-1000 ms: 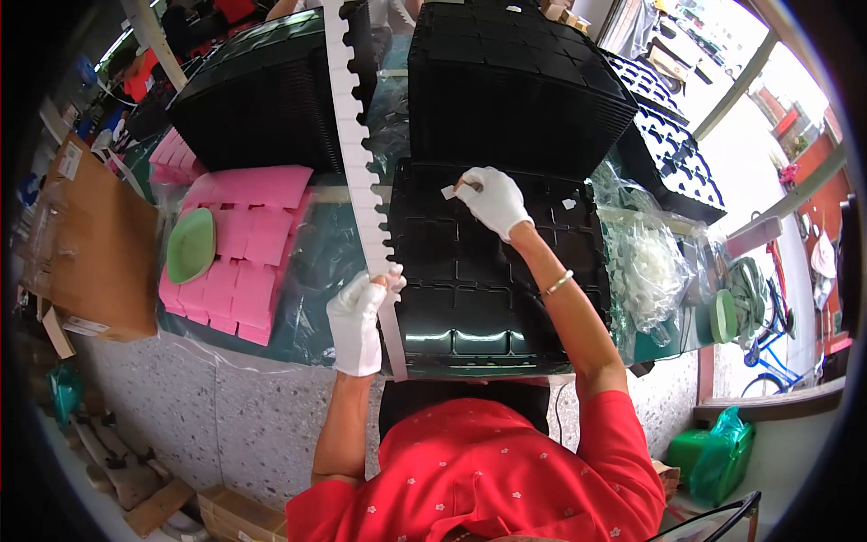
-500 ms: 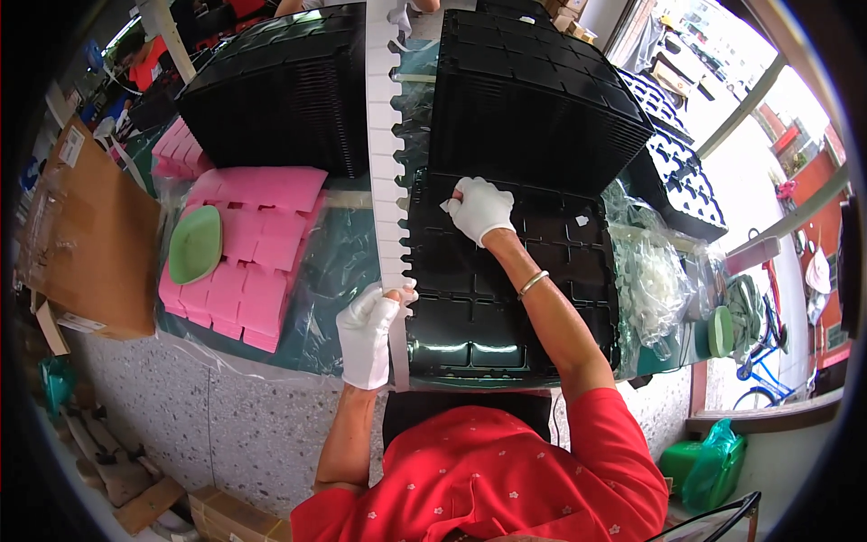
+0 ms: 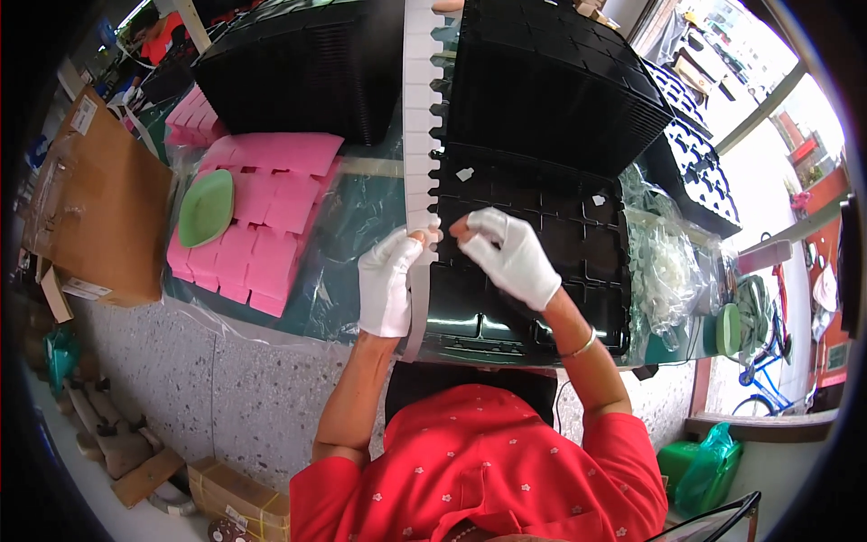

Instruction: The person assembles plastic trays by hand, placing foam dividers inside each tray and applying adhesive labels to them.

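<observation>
In the head view, a gloved left hand (image 3: 388,280) pinches the notched edge of a long white strip (image 3: 420,117) running along the left side of a black tray (image 3: 533,289) on a table (image 3: 370,190). The right hand (image 3: 515,257), over the tray's far left half a second ago, now sits just beside the strip; whether its fingers are closed on anything cannot be told. A small white piece (image 3: 465,174) lies uncovered where it was, with a second white piece (image 3: 599,200) farther right: that piece appears set down, leaving both hands at the strip, as pink foam sheets (image 3: 280,212) lie at left
</observation>
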Available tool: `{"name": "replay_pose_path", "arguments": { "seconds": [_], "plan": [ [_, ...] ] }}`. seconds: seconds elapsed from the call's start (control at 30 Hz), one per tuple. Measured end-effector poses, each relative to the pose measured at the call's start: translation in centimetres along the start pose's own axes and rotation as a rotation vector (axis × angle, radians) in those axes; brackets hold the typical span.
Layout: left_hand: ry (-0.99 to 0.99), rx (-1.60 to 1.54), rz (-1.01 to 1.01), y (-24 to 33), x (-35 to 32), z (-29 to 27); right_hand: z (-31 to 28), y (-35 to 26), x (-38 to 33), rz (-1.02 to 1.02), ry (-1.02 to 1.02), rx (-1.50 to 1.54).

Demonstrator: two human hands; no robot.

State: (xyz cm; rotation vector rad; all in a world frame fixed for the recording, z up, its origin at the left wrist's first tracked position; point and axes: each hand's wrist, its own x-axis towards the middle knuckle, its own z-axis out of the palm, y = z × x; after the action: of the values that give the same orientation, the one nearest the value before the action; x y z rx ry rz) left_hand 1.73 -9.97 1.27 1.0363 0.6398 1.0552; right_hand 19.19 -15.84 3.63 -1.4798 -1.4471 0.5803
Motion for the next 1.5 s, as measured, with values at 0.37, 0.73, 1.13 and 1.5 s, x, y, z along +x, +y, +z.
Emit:
{"name": "replay_pose_path", "arguments": {
  "seconds": [0.37,0.73,1.13,1.5],
  "plan": [
    [-0.080,0.077,-0.079,-0.2,-1.2,5.3,1.4,-1.2,-5.2,-0.066,0.456,-0.058],
    [0.048,0.146,0.088,1.0,0.4,2.3,-2.1,-2.4,-7.9,-0.117,0.391,-0.142],
    [0.093,0.340,0.075,3.6,-5.0,-3.0,4.1,1.2,-6.4,0.055,0.066,-0.524],
    [-0.024,0.151,-0.013,3.5,-4.1,-0.5,3.4,2.4,-6.4,-0.080,0.234,-0.617]
  ]
}}
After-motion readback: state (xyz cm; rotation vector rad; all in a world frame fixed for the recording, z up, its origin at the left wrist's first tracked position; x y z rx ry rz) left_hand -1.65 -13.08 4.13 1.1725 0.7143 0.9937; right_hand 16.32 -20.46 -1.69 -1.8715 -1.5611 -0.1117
